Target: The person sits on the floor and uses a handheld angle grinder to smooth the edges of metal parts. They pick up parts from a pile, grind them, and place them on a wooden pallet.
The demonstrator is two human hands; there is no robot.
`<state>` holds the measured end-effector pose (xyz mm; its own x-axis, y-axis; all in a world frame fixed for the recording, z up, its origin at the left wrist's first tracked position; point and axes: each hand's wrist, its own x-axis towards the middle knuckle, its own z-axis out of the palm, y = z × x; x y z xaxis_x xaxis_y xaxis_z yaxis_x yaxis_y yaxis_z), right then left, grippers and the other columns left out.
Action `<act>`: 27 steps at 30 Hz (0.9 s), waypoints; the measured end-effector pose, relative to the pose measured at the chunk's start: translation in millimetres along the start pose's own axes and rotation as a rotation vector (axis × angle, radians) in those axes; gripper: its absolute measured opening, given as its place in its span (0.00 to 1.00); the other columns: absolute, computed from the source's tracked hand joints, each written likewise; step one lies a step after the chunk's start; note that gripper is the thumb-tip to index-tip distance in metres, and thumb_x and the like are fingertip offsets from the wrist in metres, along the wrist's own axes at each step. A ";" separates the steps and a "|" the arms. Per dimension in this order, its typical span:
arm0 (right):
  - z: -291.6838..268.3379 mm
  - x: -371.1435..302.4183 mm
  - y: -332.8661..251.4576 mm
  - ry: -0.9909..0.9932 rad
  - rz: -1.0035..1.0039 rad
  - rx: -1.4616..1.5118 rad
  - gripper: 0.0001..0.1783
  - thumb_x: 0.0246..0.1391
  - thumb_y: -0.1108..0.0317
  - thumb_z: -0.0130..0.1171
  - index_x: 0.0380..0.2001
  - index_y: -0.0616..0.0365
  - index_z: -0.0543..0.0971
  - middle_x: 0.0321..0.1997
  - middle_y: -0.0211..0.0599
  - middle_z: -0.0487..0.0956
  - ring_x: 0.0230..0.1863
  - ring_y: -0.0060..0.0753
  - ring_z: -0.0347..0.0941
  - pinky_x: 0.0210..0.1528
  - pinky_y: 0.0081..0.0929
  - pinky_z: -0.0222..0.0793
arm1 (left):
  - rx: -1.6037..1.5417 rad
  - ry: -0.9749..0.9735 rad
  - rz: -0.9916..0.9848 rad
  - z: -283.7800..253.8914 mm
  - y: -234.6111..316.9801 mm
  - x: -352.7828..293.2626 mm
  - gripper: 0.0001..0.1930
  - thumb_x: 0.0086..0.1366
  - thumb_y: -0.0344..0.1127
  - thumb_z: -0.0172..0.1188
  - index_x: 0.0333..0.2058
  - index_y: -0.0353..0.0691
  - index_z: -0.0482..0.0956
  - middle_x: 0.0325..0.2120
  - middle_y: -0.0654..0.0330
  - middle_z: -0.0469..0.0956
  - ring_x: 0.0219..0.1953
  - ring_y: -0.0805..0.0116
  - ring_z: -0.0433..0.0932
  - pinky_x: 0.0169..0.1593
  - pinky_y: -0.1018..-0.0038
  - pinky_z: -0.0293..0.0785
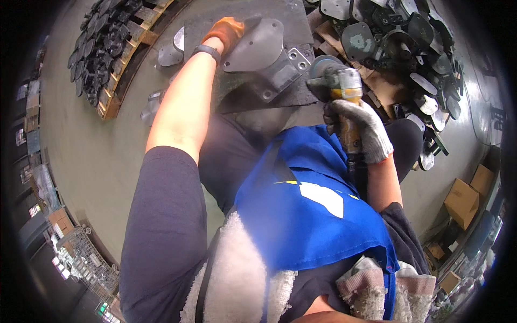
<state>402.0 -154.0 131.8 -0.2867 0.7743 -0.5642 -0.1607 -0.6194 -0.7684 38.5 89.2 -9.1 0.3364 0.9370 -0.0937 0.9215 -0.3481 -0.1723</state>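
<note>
My left hand (226, 31), in an orange glove, presses on a grey cast metal part (258, 46) that lies on a dark work mat (301, 21). The part has a rounded plate and a bracket with bolt holes. My right hand (362, 132), in a grey knit glove, grips a yellow angle grinder (344, 89) upright. Its disc head sits just right of the part's bracket, close to its edge. A blue apron covers my lap below the hands.
A heap of similar dark metal parts (398, 37) lies on cardboard at the upper right. More parts are stacked on a wooden pallet (116, 54) at the upper left. Two loose parts (172, 51) lie by the mat. Cardboard boxes (463, 202) stand at the right on the concrete floor.
</note>
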 end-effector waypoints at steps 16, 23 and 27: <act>-23.0 -8.3 9.8 0.174 -0.128 0.258 0.23 0.60 0.62 0.66 0.56 0.56 0.75 0.38 0.33 0.82 0.33 0.26 0.79 0.31 0.22 0.74 | -0.476 -0.113 -0.614 -159.4 -19.0 -91.9 0.35 0.61 0.64 0.62 0.61 0.48 0.78 0.63 0.54 0.75 0.63 0.49 0.75 0.64 0.59 0.73; -39.5 4.6 18.7 0.134 -0.134 0.184 0.19 0.62 0.60 0.65 0.51 0.59 0.77 0.36 0.36 0.82 0.31 0.27 0.80 0.30 0.22 0.75 | -0.378 0.131 -0.948 -183.1 -104.1 -189.9 0.31 0.55 0.57 0.65 0.51 0.40 0.85 0.49 0.46 0.84 0.52 0.43 0.82 0.55 0.55 0.78; -64.8 3.2 30.5 0.090 -0.112 0.096 0.15 0.64 0.66 0.59 0.50 0.62 0.79 0.44 0.40 0.82 0.42 0.30 0.81 0.43 0.22 0.78 | -0.219 0.002 -0.958 -134.8 -147.3 -198.3 0.28 0.55 0.58 0.62 0.46 0.42 0.87 0.45 0.45 0.85 0.47 0.42 0.84 0.51 0.54 0.79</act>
<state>457.4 -162.1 87.0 -0.1766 0.8447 -0.5052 -0.2771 -0.5352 -0.7980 -137.8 -41.5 167.0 -0.5716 0.8205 -0.0076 0.8204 0.5717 0.0112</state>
